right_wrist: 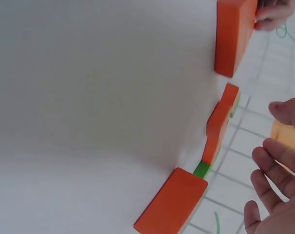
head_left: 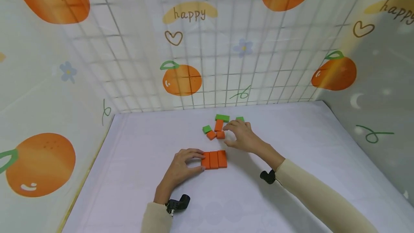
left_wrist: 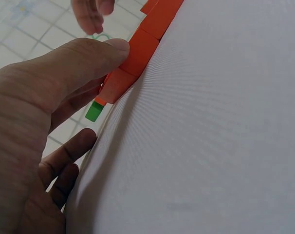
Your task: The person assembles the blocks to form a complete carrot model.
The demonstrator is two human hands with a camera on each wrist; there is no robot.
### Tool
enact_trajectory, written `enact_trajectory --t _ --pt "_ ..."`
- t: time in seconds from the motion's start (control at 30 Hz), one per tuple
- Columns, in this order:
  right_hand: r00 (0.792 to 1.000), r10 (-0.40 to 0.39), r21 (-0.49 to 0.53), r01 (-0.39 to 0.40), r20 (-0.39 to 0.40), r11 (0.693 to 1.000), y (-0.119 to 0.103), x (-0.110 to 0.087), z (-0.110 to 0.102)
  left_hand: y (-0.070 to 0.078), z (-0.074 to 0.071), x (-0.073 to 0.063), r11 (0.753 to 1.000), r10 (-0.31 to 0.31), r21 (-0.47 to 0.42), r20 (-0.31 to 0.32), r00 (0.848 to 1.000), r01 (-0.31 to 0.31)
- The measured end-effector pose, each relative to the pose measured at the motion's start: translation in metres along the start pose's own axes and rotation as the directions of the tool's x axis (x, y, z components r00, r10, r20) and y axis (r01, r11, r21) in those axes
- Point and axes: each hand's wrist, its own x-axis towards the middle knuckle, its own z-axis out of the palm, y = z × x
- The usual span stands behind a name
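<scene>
Hands, two, bare. Left hand [head_left: 179, 167], one, lower centre of the head view: thumb and fingers pinching the leftmost orange block [head_left: 205, 160] of the row [head_left: 214, 160]. Right hand [head_left: 242, 137], one, right of centre: thumb and fingers spread, gripping nothing, just beside the cluster [head_left: 211, 135].

Orange blocks [head_left: 219, 125], six in the head view. Three in the row, at lower centre, flat, long sides touching. Three in the cluster, above the row: one long, two small just below it. In the right wrist view, one large orange block [right_wrist: 172, 202] at the bottom edge; whether a seventh, impossible to tell.

Green blocks [head_left: 222, 118], three in the head view: one long, at the top of the cluster; one small, at its left; one partly hidden behind the right hand.

Table [head_left: 136, 143], one, white, lower half. Sleeves [head_left: 320, 191], two, cream. Black devices [head_left: 179, 204], two, one per wrist. Backdrop [head_left: 139, 78], one, pale, with printed oranges [head_left: 182, 80], five; hearts [head_left: 173, 38], three; blue flowers [head_left: 244, 48], two.
</scene>
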Motion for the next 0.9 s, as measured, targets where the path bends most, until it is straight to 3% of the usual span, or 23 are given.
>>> enact_trajectory --t 0.27,0.5,0.9 --pt "0.998 0.052 -0.041 -0.051 0.030 0.998 0.008 0.023 0.006 -0.001 0.001 0.000 1.000 -0.010 0.010 -0.006 1.000 0.010" --pt "0.993 0.096 -0.075 -0.091 0.069 0.993 0.016 0.034 0.017 0.001 -0.001 0.001 1.000 0.022 -0.015 0.000 1.000 -0.022" --pt "0.998 0.047 -0.063 -0.044 0.044 0.997 0.018 0.035 0.022 -0.001 0.000 0.000 1.000 0.026 0.006 -0.005 1.000 -0.026"
